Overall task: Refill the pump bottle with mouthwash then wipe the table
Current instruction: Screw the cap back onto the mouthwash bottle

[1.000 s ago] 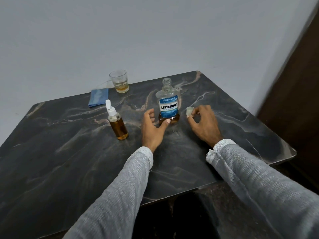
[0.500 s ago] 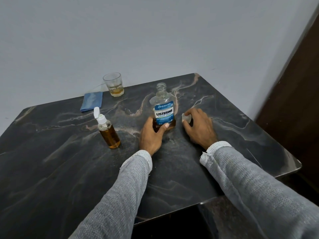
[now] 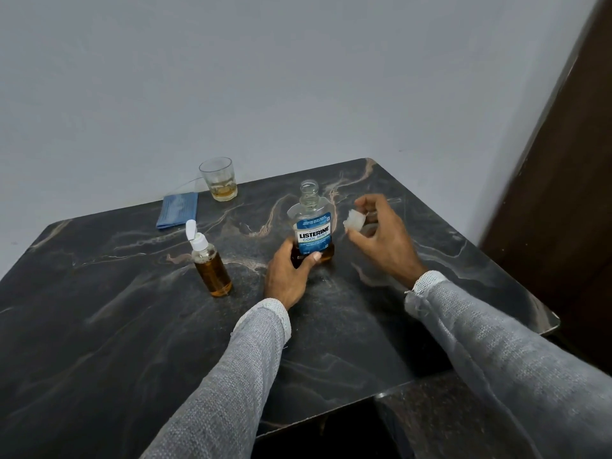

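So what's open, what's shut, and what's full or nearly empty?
Mouthwash bottle: upright, cap off, nearly empty, base gripped by left hand.
Cap: off the bottle, pinched in right hand.
Pump bottle: upright, nearly full of amber liquid.
Glass: upright, a little amber liquid inside.
Blue cloth: folded, lying flat.

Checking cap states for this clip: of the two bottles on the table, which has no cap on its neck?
The Listerine bottle, gripped by the left hand; its neck is bare. The pump bottle keeps its white top on.
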`<state>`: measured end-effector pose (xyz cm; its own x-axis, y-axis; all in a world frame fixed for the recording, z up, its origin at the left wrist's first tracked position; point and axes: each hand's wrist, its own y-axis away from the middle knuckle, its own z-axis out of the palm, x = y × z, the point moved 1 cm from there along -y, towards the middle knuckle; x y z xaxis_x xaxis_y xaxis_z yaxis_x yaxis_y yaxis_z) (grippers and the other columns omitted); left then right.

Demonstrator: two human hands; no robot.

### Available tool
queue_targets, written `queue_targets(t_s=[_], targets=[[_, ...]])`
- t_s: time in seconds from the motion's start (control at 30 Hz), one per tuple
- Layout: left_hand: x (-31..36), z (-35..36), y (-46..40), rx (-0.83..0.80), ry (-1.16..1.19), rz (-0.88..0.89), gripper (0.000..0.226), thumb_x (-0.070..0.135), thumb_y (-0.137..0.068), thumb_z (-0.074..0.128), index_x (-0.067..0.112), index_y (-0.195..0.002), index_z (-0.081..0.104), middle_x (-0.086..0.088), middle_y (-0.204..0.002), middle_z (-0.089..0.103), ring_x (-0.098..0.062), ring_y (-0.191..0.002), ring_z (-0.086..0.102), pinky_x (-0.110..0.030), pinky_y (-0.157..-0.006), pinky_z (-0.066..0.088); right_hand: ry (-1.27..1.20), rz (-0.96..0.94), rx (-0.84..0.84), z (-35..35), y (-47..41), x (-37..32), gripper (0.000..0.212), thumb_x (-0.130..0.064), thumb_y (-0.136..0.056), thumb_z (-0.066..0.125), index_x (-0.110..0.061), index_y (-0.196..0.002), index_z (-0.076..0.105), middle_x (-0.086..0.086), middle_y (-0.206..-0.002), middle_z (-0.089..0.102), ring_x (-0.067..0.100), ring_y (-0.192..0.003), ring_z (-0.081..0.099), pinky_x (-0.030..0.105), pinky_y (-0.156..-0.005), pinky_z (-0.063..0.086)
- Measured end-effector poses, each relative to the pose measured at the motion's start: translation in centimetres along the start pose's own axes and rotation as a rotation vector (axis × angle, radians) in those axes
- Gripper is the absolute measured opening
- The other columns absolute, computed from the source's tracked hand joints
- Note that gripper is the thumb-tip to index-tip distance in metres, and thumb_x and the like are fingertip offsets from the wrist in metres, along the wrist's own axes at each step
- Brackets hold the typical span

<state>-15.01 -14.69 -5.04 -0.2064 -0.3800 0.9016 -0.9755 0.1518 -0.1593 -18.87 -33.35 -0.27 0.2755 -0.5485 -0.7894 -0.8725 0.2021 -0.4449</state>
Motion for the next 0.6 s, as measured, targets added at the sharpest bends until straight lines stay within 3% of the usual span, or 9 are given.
queue_targets(t_s=[0.07,0.23,0.4,0.6], targets=[[0.0,-0.1,0.1,-0.006,0.002,-0.002,0.039,0.031,-0.085,0.07,0.024,-0.121,0.056,0.004,-0.123,0.066,-0.014,-0.113,0.06,-0.038,-0.101,0.047,-0.02,-0.049,-0.004,-1.2,-1.3,-1.8,0.041,-0.02,-0.081,0.075,-0.026,-0.111,0.049,-0.016,-0.105,0.058,-0.006,-0.091,0.058,0.008,-0.07,0.047],[0.1,-0.1,0.1,-0.005,-0.006,-0.005,0.039,0.032,-0.086,0.07,0.024,-0.122,0.056,0.004,-0.122,0.066,-0.014,-0.112,0.06,-0.039,-0.1,0.048,0.058,-0.169,-0.155,-3.7,-4.5,-6.3,0.036,-0.024,-0.082,0.075,-0.022,-0.114,0.061,-0.005,-0.109,0.063,0.007,-0.093,0.061,0.018,-0.075,0.049],[0.2,-0.1,0.1,-0.006,-0.012,-0.015,0.039,0.032,-0.086,0.069,0.023,-0.122,0.056,0.004,-0.122,0.066,-0.015,-0.114,0.06,-0.038,-0.101,0.047,0.31,-0.328,-0.346,-3.9,-7.4,-10.3,0.039,-0.021,-0.085,0.073,-0.028,-0.122,0.063,-0.011,-0.114,0.059,0.002,-0.091,0.058,0.006,-0.074,0.042],[0.3,-0.3,0.3,-0.009,0.007,-0.013,0.041,0.032,-0.086,0.07,0.023,-0.124,0.056,0.004,-0.123,0.066,-0.014,-0.114,0.06,-0.043,-0.103,0.047,0.503,-0.369,-0.569,-2.2,-9.1,-12.4,0.041,-0.017,-0.088,0.069,-0.027,-0.127,0.061,-0.01,-0.115,0.054,0.008,-0.096,0.056,0.019,-0.082,0.042]])
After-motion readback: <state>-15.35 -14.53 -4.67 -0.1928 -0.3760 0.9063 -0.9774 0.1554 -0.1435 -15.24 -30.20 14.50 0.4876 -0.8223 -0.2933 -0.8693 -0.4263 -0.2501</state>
